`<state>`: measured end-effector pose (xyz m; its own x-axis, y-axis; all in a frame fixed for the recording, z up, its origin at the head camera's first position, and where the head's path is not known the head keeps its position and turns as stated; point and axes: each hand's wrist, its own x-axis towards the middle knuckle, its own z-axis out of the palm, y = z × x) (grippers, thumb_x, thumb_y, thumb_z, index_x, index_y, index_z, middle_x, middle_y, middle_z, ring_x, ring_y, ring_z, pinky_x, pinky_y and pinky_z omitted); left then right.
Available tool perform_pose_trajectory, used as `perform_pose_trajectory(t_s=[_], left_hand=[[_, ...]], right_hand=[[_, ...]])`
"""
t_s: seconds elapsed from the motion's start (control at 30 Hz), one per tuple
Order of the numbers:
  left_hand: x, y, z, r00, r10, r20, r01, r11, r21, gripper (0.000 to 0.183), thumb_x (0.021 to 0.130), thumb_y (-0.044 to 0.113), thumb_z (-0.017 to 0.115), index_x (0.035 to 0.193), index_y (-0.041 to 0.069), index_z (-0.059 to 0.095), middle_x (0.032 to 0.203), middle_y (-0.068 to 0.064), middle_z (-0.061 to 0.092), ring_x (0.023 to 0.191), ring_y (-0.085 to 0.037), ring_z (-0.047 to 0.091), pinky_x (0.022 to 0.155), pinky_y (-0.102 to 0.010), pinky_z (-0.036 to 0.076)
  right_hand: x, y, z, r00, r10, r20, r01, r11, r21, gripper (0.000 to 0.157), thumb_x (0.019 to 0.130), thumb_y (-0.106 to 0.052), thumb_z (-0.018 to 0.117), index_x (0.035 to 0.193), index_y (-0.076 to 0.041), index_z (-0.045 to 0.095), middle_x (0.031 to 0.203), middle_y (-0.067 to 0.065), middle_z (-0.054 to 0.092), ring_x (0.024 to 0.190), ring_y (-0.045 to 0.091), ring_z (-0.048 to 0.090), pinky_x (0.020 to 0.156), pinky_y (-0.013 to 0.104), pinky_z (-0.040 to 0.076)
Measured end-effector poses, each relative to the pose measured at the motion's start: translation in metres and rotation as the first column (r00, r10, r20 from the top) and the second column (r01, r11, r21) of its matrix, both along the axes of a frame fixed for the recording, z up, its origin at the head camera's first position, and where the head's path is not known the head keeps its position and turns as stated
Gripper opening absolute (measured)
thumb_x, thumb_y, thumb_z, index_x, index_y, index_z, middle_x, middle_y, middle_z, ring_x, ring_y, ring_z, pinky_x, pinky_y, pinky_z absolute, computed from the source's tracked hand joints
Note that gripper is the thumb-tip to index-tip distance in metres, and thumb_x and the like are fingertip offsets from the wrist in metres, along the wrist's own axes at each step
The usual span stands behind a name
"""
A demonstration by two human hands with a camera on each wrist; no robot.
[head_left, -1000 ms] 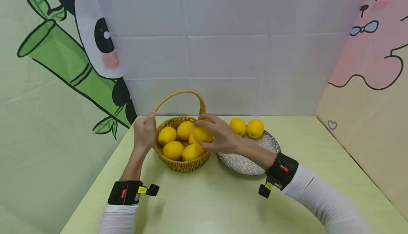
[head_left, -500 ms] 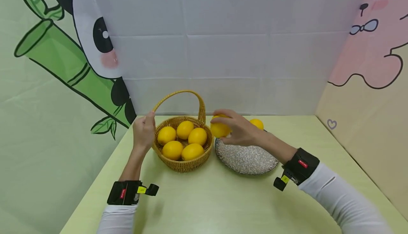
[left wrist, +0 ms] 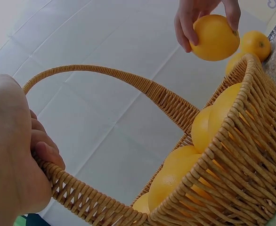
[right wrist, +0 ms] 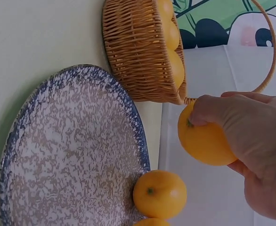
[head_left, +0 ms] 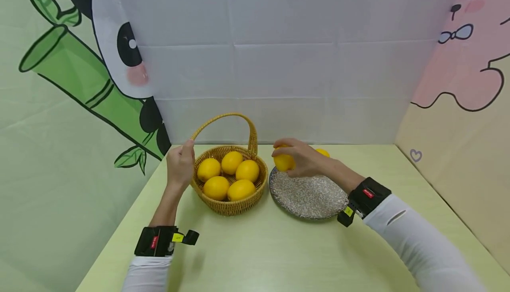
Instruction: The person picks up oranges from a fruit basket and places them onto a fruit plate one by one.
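Observation:
My left hand (head_left: 181,166) grips the arched handle of a wicker basket (head_left: 229,208), which stands on the table at the centre. Several oranges (head_left: 216,188) lie inside it. In my right hand (head_left: 306,158) an orange (right wrist: 206,141) is held between thumb and fingers, above the far left edge of a speckled plate (head_left: 308,199) to the right of the basket. At the plate's far rim sits another orange (right wrist: 160,194), with a further one (right wrist: 152,222) partly cut off in the right wrist view. My right hand mostly covers these two in the head view.
The pale table (head_left: 239,252) runs up to a grey-white backdrop (head_left: 287,71) behind basket and plate. Patterned side walls (head_left: 454,150) border it left and right. Basket and plate stand close side by side.
My right hand has carried the orange from over the basket rightward to above the plate's far left edge. My left hand keeps its hold on the handle, and the basket stays in place.

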<state>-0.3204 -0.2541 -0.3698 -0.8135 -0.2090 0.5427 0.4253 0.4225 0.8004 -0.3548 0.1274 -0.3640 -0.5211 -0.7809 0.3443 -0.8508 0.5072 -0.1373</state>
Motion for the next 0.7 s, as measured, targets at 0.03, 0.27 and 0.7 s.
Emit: perform_pose_trajectory(t_s=[0.03,0.27,0.7], left_hand=[[0.000,0.000,0.000,1.000,0.001,0.003,-0.001,1.000,0.000,0.064,0.107,0.045,0.044,0.051,0.014,0.042,0.043,0.008,0.033,0.039,-0.014,0.028,0.038,-0.026,0.020],[0.004,0.003,0.003,1.000,-0.001,0.010,0.001,1.000,0.009,0.062,0.109,0.038,0.043,0.051,0.014,0.041,0.043,0.013,0.031,0.039,-0.011,0.027,0.039,-0.025,0.019],[0.030,0.015,0.026,1.000,-0.022,-0.004,0.022,1.000,0.014,0.058,0.109,0.025,0.045,0.051,0.015,0.039,0.044,0.014,0.032,0.041,-0.005,0.026,0.041,-0.022,0.020]], right_hand=[[-0.002,0.000,-0.002,1.000,-0.010,0.013,0.009,1.000,0.014,0.056,0.073,-0.012,0.086,0.126,-0.011,0.070,0.145,0.018,0.051,0.132,0.033,0.045,0.096,0.052,0.051],[-0.017,-0.007,-0.017,0.994,-0.063,0.085,0.050,0.989,0.141,0.055,0.075,-0.009,0.084,0.128,-0.012,0.069,0.147,0.015,0.049,0.133,0.031,0.043,0.100,0.047,0.050],[-0.028,-0.018,-0.037,0.979,-0.112,0.170,0.062,0.959,0.277,0.057,0.079,-0.010,0.083,0.133,-0.009,0.066,0.151,0.014,0.046,0.137,0.032,0.040,0.106,0.048,0.045]])
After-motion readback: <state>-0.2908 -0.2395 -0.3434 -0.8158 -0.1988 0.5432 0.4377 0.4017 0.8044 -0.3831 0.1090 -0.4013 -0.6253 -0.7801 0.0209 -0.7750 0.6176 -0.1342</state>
